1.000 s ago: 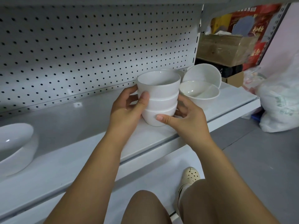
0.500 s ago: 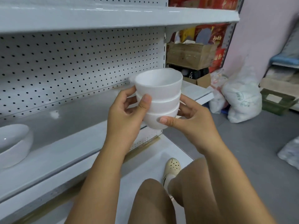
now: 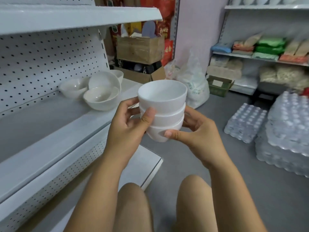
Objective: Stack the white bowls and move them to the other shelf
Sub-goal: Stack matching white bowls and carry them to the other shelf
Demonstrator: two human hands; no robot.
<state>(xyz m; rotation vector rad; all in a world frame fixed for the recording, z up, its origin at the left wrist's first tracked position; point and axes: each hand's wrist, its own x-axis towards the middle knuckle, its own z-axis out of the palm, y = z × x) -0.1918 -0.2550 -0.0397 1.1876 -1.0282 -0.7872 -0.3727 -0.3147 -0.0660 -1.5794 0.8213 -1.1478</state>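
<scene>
A stack of three white bowls (image 3: 163, 104) is in the air in front of me, off the white shelf (image 3: 55, 131) on my left. My left hand (image 3: 127, 128) grips the stack's left side, thumb across the middle bowl. My right hand (image 3: 194, 131) cups the right side, thumb on the bottom bowl. Several larger white bowls (image 3: 100, 92) lie on the shelf near its far end, some tilted against one another.
An upper shelf board (image 3: 80, 15) overhangs at left. A lower shelf (image 3: 143, 164) juts out near my knees. Cardboard boxes (image 3: 140, 49), a white sack (image 3: 195, 86), shrink-wrapped bottle packs (image 3: 284, 124) and a stocked shelf unit (image 3: 260, 57) stand ahead and right across the grey floor.
The stack has come off the shelf and moved right, out over the aisle. My view has turned right, showing the far shelf unit and bottle packs.
</scene>
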